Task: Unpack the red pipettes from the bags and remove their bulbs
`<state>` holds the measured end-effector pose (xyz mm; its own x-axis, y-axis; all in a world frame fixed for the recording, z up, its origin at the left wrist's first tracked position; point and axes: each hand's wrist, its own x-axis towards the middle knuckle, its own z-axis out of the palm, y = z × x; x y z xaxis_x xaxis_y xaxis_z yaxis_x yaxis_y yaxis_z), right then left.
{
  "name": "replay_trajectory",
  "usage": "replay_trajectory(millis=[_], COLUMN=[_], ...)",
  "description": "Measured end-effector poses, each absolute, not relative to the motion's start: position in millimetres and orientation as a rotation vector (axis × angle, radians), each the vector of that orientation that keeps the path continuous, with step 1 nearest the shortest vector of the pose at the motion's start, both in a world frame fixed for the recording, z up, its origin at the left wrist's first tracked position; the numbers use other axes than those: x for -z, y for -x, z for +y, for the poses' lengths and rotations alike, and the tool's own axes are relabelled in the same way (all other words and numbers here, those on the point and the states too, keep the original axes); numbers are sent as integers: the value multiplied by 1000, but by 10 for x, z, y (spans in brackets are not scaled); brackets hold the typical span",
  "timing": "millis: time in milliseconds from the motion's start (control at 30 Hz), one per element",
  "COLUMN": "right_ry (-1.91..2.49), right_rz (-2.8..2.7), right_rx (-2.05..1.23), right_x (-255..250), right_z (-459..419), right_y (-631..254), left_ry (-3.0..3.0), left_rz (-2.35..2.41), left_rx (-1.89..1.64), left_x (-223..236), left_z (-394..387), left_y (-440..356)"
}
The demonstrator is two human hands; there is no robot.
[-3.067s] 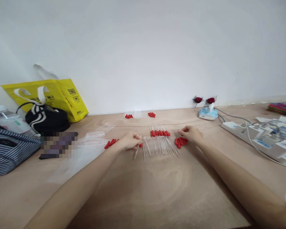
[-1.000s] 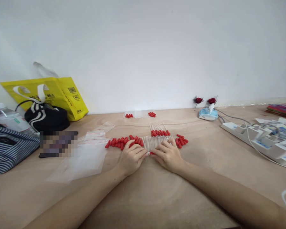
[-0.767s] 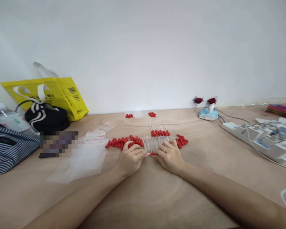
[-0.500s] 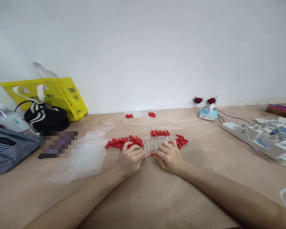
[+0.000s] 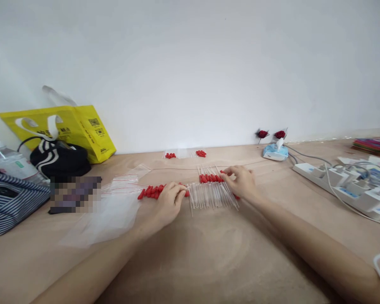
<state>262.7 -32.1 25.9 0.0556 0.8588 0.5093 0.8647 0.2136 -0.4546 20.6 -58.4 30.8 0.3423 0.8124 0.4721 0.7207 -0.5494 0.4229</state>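
Observation:
My right hand (image 5: pixel 241 181) pinches a red-bulbed dropper (image 5: pixel 222 172) at the right end of a row of droppers (image 5: pixel 209 178), whose clear tubes point toward the wall. Closer to me lies a bundle of loose thin clear tubes (image 5: pixel 210 196), side by side. My left hand (image 5: pixel 170 202) rests over the pile of red rubber bulbs (image 5: pixel 152 191) left of the tubes. Its fingers are bent together and cover part of the pile; what they grip is hidden. A few more bulbs (image 5: pixel 237 197) show partly beneath my right wrist.
Clear zip bags (image 5: pixel 114 219) lie on the left. Another bag with red bulbs (image 5: pixel 170 156) lies by the wall. A yellow bag (image 5: pixel 95 135), black pouch (image 5: pixel 61 158) and striped bag (image 5: pixel 15 202) stand left. Tissues (image 5: pixel 275 153) and a power strip (image 5: pixel 335 181) are right.
My hands have moved apart from the tube and bulb they held together. My right hand has carried the dropper forward to the row; my left has shifted slightly back to the bulb pile.

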Motion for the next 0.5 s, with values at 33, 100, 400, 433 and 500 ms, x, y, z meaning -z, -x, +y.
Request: replay_trajectory(millis=[33, 100, 400, 433, 500], right_ry=[1788, 2000, 2171, 2170, 2174], right_rz=[-1732, -1728, -1788, -1791, -1804], right_rx=[-119, -327, -438, -421, -409], right_x=[-302, -338, -251, -261, -280], right_z=[-208, 5, 337, 347, 370], right_y=[-2697, -2832, -2928, -2895, -2821], left_ry=[-2343, -2123, -2023, -2029, -2040], left_rz=[1426, 1465, 1704, 1719, 1739], left_rx=[-932, -775, -465, -441, -409], left_x=[-362, -444, -361, -352, -343], left_z=[-531, -402, 36, 54, 83], left_y=[-264, -392, -769, -779, -788])
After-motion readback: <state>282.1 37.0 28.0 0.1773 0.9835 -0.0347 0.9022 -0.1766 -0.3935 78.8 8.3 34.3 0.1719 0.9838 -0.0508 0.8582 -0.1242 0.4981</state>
